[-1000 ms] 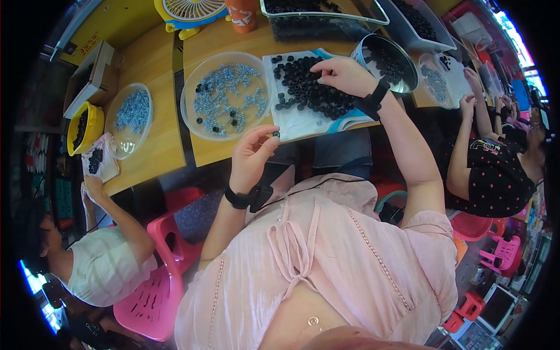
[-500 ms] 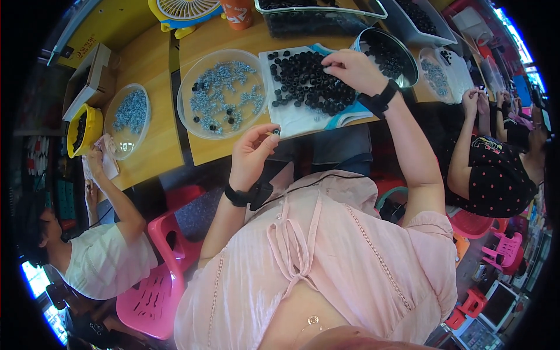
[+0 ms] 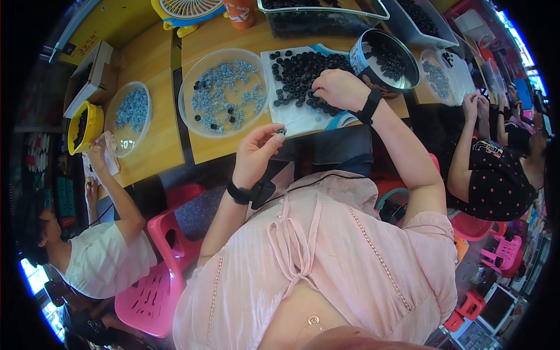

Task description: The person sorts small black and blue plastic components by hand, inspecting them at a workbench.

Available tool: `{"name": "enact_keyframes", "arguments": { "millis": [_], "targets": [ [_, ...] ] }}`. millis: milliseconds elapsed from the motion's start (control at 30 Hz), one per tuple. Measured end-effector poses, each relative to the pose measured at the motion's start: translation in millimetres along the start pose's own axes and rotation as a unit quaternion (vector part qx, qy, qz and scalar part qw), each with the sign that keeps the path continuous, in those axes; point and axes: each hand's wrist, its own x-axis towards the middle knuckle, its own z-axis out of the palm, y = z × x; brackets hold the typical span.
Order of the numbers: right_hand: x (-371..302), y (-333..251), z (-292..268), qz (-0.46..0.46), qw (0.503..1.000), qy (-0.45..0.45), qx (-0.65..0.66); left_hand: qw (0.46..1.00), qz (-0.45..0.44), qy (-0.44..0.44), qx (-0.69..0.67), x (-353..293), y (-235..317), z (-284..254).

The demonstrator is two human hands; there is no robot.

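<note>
My left hand [image 3: 254,154] is raised in front of the table edge, thumb and finger pinched on a small round black cap [image 3: 282,132] with a pale centre. My right hand [image 3: 341,88] reaches over a spread of black caps [image 3: 300,67] on a white and teal cloth [image 3: 289,122]. Its fingertips are drawn together at the near side of the caps; whatever lies between them is hidden. Left of the cloth rests a shallow clear round tray [image 3: 184,108]. Small light-blue pieces [image 3: 221,81] and a few black caps lie in it.
A round tin [image 3: 360,65] with black caps stands right of the cloth. Behind are a clear bin [image 3: 309,23] of black parts, an orange cup [image 3: 240,14] and a fan [image 3: 189,9]. Co-workers sit at both sides, near a yellow basket [image 3: 90,125] and a pink chair [image 3: 149,300].
My right hand has moved left and nearer over the black caps, its fingers lower among them. My left hand, still pinching its cap, has shifted very slightly right.
</note>
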Motion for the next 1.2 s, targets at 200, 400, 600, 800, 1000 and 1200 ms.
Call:
{"name": "enact_keyframes", "arguments": {
  "millis": [200, 400, 600, 800, 1000, 1200],
  "targets": [
    [1, -3, -3, -0.013, 0.999, -0.028, -0.033, 1.0, -0.002, 0.002, -0.001, -1, -3, -3],
    [2, -10, -9, -0.016, 0.999, -0.032, -0.034, 1.0, -0.002, 0.001, -0.002, -1, -2, -3],
    [25, -10, -6, -0.036, 0.995, 0.089, 0.019, 1.0, 0.002, 0.014, -0.008, 0, 2, 1],
    [41, -4, 3, -0.034, 0.998, 0.051, -0.007, 0.999, 0.019, 0.018, -0.04, 3, 9, 0],
    [30, -3, -2, -0.022, 0.987, 0.127, 0.093, 0.998, 0.037, 0.026, -0.05, 7, 13, -1],
    [10, -11, -4, 0.039, 0.943, 0.114, 0.31, 0.997, 0.052, 0.03, -0.054, 10, 20, 5]
  ]
}}
